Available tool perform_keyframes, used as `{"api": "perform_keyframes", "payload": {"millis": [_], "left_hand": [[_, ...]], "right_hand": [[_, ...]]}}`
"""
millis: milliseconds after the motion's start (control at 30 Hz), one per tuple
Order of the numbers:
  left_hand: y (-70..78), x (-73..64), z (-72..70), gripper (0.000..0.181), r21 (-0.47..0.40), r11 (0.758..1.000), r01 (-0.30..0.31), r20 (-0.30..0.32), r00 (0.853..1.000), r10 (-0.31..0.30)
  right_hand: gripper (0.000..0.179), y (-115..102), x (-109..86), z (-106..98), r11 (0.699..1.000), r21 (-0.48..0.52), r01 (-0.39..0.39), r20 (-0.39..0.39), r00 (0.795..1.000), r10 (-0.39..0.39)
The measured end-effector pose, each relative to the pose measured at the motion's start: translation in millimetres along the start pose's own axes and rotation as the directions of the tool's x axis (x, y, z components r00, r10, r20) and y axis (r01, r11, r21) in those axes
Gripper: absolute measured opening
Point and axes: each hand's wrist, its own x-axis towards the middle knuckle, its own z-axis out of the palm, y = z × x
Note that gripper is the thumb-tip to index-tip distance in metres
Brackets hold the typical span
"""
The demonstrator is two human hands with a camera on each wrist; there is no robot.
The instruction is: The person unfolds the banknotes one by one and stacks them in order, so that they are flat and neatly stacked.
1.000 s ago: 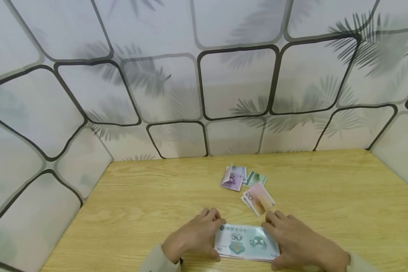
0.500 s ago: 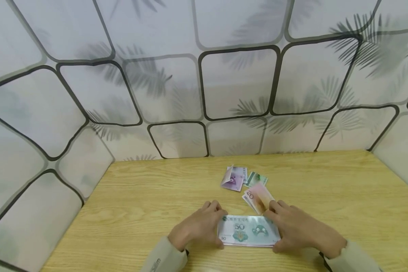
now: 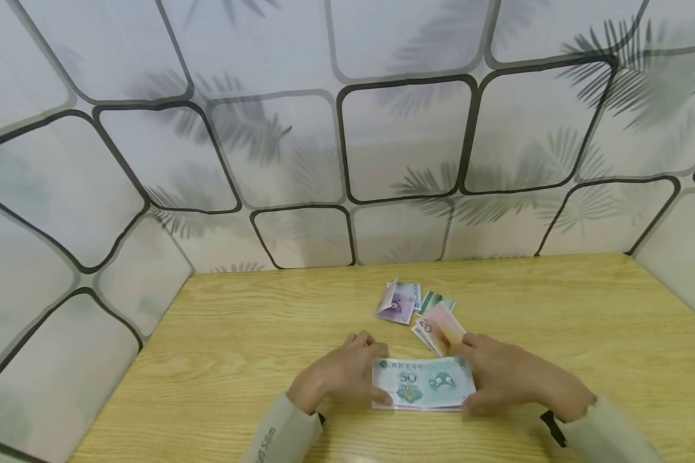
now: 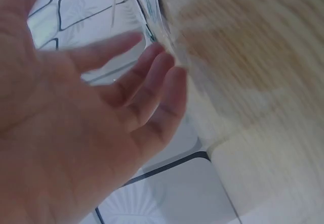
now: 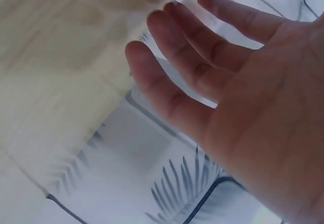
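Note:
A small stack of play banknotes [image 3: 423, 382], the top one a green 50 with a cartoon face, lies between both hands in the head view. My left hand [image 3: 344, 373] holds its left end, the thumb over the lower corner and the fingers at the upper one. At the right end, my right hand [image 3: 512, 373] grips the notes between thumb and fingers. A second note's pale edge shows below the top one. In the left wrist view the left fingers [image 4: 174, 90] bend near a note's edge; the right fingers [image 5: 152, 77] are bent likewise in the right wrist view.
Just beyond the stack lie pink 20 notes [image 3: 440, 328], close to my right fingertips. Behind them are a green note [image 3: 436, 302] and folded purple notes [image 3: 399, 303]. The wooden table [image 3: 237, 334] meets a patterned backdrop [image 3: 399, 141] at the back and sides.
Both hands have moved away from me across the table with the stack. The left thumb now lies over the stack's lower corner. The pink notes have shifted slightly away too.

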Motion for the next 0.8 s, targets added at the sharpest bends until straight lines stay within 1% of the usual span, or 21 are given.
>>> {"api": "perform_keyframes", "payload": {"millis": [67,133,233,300,367,433,500,633,733,767,800], "left_hand": [[-2.7,2.9,-2.8,0.066,-0.07,0.998,-0.009,-0.043,0.999,0.006],[-5.8,7.0,-5.2,0.055,-0.151,0.988,-0.033,-0.088,0.996,0.019],[-8.7,12.9,-7.6,0.038,-0.273,0.96,-0.067,-0.137,0.99,0.03],[-9.0,15.9,-8.7,0.031,-0.343,0.937,-0.067,-0.153,0.988,0.014],[-9.2,18.6,-9.0,0.027,-0.387,0.92,-0.059,-0.162,0.987,-0.005],[-9.6,21.3,-9.6,0.025,-0.411,0.91,-0.056,-0.168,0.986,-0.015],[-9.9,24.3,-10.1,0.024,-0.419,0.907,-0.05,-0.171,0.985,-0.025],[-8.2,30.8,-12.0,0.021,-0.432,0.901,-0.039,-0.169,0.985,-0.039],[-4.4,37.2,-13.3,0.021,-0.466,0.885,-0.024,-0.158,0.986,-0.057],[-2.9,39.4,-13.6,0.02,-0.474,0.88,-0.018,-0.155,0.986,-0.063],[-1.2,41.5,-13.8,0.02,-0.492,0.87,-0.014,-0.15,0.986,-0.07]], "right_hand": [[0.068,4,-0.9,-7,0.999,0.036,-0.002,-0.052,0.999,0.004],[0.053,9,-0.3,-13,0.998,0.063,-0.009,-0.122,0.992,0.016],[0.034,17,2.1,-20,0.992,0.122,-0.017,-0.216,0.975,0.044],[0.027,23,4.7,-23,0.985,0.173,-0.025,-0.247,0.967,0.068],[0.022,29,6.4,-24,0.977,0.211,-0.032,-0.263,0.961,0.089],[0.019,34,7.5,-23,0.972,0.231,-0.045,-0.269,0.957,0.108],[0.016,38,8.4,-22,0.964,0.257,-0.064,-0.267,0.954,0.134],[0.015,44,10.4,-20,0.923,0.371,-0.104,-0.221,0.955,0.197],[0.015,49,12.9,-19,0.887,0.441,-0.134,-0.181,0.955,0.234],[0.015,51,13.9,-18,0.879,0.455,-0.14,-0.171,0.955,0.241],[0.015,53,15.1,-18,0.873,0.466,-0.145,-0.163,0.955,0.246]]}}
